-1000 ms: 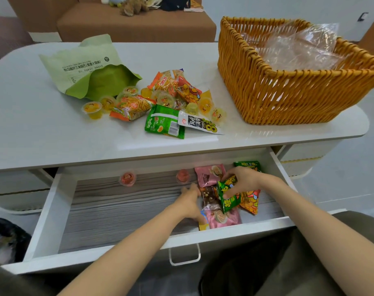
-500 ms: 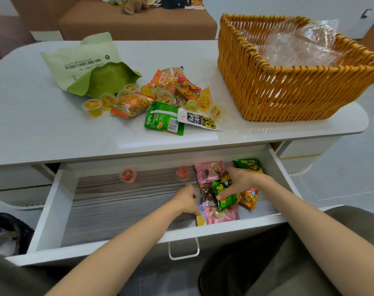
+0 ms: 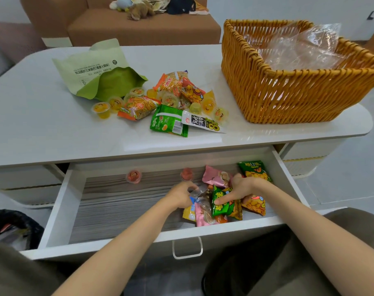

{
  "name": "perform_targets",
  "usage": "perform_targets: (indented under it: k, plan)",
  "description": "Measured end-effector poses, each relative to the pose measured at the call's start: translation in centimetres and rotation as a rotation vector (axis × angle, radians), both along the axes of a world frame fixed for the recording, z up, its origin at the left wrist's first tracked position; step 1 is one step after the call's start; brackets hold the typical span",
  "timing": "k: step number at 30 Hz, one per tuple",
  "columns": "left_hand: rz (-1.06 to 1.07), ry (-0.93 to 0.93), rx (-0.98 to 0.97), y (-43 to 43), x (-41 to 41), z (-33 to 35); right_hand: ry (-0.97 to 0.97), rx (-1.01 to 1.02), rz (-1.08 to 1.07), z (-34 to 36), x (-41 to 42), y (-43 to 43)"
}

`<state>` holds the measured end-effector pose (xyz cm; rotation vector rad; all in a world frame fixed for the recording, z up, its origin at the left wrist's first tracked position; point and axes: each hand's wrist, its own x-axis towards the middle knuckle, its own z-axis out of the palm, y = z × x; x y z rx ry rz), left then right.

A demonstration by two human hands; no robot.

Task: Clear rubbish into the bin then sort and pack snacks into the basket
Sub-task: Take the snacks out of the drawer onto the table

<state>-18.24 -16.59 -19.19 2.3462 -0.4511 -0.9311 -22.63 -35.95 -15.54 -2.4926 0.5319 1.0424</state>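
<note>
Both my hands are inside the open white drawer under the table. My right hand grips a green snack packet on top of a small heap of packets at the drawer's right. My left hand pinches a clear wrapped snack at the heap's left side. A pink packet and a green and yellow packet lie behind the hands. Two pink jelly cups sit at the drawer's back. An orange wicker basket with a clear plastic bag inside stands on the table's right.
On the white tabletop lie a large pale green bag, several yellow jelly cups and a pile of snack packets. A black-lined bin stands at lower left. A brown sofa is behind the table.
My hands have drawn a little closer together over the heap in the drawer. The right hand's hold on the green packet has shifted slightly; nothing has left the drawer.
</note>
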Motion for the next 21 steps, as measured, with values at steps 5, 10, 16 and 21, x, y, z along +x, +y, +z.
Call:
perform_targets:
  k: [5,10,16,21]
  plan:
    - [0.061,0.073,-0.097,1.0,0.1,0.7,-0.029,0.029,-0.027,0.0,-0.4,0.3]
    - [0.090,0.120,-0.173,1.9,0.1,1.3,-0.071,0.359,-0.266,-0.8,-0.8,0.8]
    - [0.121,0.042,-0.252,4.4,0.8,2.4,-0.126,0.460,-0.201,1.3,-0.6,1.3]
    - [0.065,-0.097,-0.259,7.2,1.0,5.9,-0.247,0.516,-0.031,5.5,-0.7,2.6]
